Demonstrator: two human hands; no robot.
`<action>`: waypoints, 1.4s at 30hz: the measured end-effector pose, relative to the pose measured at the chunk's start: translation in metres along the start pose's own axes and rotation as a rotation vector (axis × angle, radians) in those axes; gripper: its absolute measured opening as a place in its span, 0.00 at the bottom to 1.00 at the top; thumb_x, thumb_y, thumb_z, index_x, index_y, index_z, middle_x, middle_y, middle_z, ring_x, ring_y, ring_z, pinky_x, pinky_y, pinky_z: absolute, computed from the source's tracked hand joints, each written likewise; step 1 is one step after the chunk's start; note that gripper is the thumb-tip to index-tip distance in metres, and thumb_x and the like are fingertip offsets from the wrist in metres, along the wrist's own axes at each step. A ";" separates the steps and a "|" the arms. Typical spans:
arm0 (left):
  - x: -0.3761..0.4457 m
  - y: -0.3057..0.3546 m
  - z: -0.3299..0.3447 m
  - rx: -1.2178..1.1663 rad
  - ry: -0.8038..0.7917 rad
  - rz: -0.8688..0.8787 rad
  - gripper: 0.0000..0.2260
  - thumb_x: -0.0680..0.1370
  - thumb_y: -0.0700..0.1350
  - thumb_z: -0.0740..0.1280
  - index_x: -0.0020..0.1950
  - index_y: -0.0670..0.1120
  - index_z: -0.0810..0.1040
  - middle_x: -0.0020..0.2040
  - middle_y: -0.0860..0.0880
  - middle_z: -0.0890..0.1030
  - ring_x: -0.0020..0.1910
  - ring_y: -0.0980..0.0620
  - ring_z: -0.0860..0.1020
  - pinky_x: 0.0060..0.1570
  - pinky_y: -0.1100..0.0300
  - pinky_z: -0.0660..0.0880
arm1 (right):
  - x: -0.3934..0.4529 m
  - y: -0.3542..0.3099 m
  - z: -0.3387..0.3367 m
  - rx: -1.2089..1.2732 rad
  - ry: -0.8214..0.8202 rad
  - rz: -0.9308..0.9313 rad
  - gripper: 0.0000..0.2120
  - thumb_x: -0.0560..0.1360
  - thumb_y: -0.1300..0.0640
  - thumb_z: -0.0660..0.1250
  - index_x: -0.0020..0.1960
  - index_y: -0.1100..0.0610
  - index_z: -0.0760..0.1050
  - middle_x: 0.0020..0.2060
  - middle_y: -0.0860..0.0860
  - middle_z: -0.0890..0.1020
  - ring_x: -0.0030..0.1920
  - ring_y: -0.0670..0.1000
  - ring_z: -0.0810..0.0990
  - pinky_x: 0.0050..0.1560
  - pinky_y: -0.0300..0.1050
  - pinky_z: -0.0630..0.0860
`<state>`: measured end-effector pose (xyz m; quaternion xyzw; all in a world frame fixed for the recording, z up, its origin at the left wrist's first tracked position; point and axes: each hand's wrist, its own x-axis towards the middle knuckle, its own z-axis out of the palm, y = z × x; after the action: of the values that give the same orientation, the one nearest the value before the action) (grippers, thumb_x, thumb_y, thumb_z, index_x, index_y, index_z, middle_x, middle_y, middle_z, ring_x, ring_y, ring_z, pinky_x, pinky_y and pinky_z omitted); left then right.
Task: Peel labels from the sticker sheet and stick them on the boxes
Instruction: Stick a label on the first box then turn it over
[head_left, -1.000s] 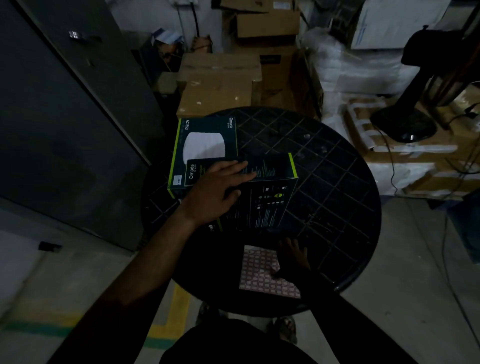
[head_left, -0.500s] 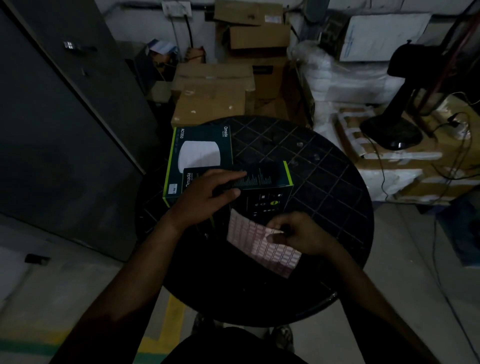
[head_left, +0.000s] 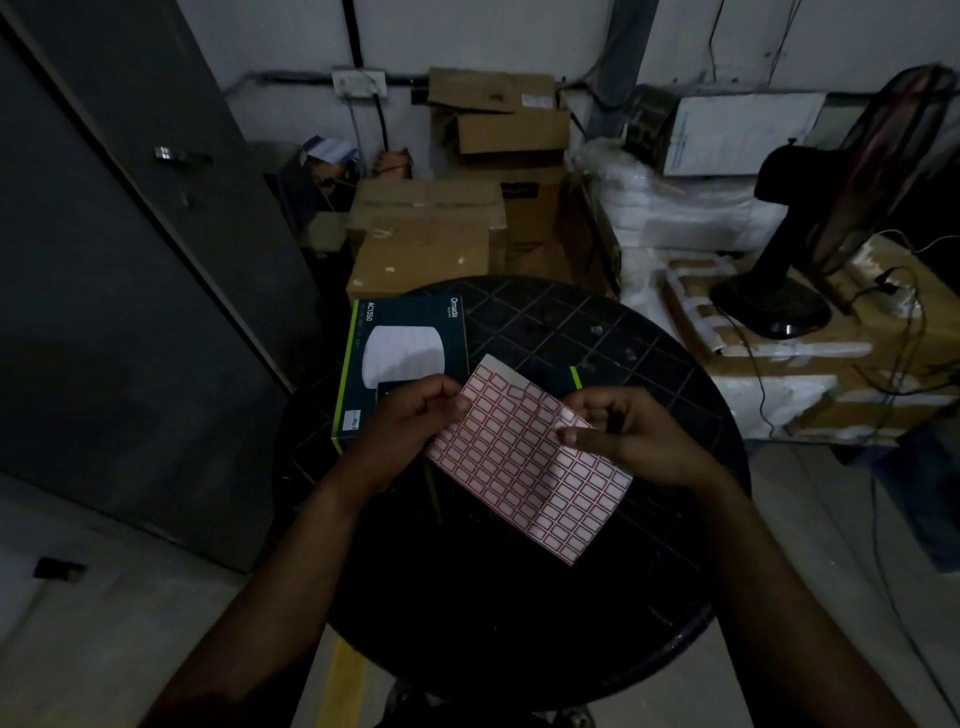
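A white sticker sheet (head_left: 524, 457) with rows of red-framed labels hangs in the air above the round black table (head_left: 649, 519). My left hand (head_left: 410, 426) pinches the sheet's left edge. My right hand (head_left: 628, 431) pinches its right edge with thumb and fingers. Behind the sheet lie two dark boxes with green edges. The far box (head_left: 400, 343) shows a white disc and carries a small white label (head_left: 354, 418) on its near left side. The nearer box (head_left: 563, 376) is mostly hidden by my hands and the sheet.
Brown cardboard cartons (head_left: 431, 234) are stacked behind the table. A black fan (head_left: 810, 260) stands on taped boxes at the right, with cables trailing down. A grey metal cabinet (head_left: 130, 260) fills the left. Concrete floor with a yellow line (head_left: 343, 680) lies below.
My right hand lifted the sticker sheet off the table's near edge. My left hand left the nearer box and took the sheet's left edge. Both hands now hold it raised.
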<state>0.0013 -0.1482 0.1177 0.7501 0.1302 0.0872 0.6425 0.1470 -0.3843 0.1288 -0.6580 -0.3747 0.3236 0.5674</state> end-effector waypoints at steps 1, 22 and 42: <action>0.000 0.000 0.000 -0.023 0.013 -0.015 0.07 0.81 0.43 0.64 0.50 0.42 0.81 0.46 0.46 0.84 0.46 0.49 0.81 0.51 0.48 0.76 | 0.001 0.001 0.001 0.009 -0.003 0.009 0.10 0.74 0.64 0.71 0.54 0.65 0.81 0.50 0.59 0.86 0.51 0.59 0.85 0.53 0.50 0.82; 0.005 0.006 0.005 -0.009 0.077 -0.050 0.06 0.80 0.40 0.65 0.51 0.45 0.82 0.47 0.42 0.85 0.50 0.38 0.82 0.54 0.38 0.77 | 0.045 -0.008 0.068 -0.696 0.328 -0.221 0.13 0.71 0.59 0.76 0.54 0.49 0.81 0.50 0.45 0.83 0.50 0.44 0.81 0.51 0.36 0.77; 0.003 0.009 0.004 -0.066 0.070 -0.020 0.10 0.80 0.38 0.65 0.44 0.47 0.84 0.41 0.50 0.85 0.43 0.54 0.83 0.44 0.60 0.78 | 0.047 -0.014 0.079 -0.694 0.381 -0.152 0.09 0.71 0.56 0.77 0.50 0.46 0.83 0.45 0.44 0.86 0.46 0.41 0.83 0.48 0.40 0.80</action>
<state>0.0065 -0.1524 0.1254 0.7236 0.1573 0.1112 0.6628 0.1018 -0.3030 0.1308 -0.8292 -0.3973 0.0071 0.3930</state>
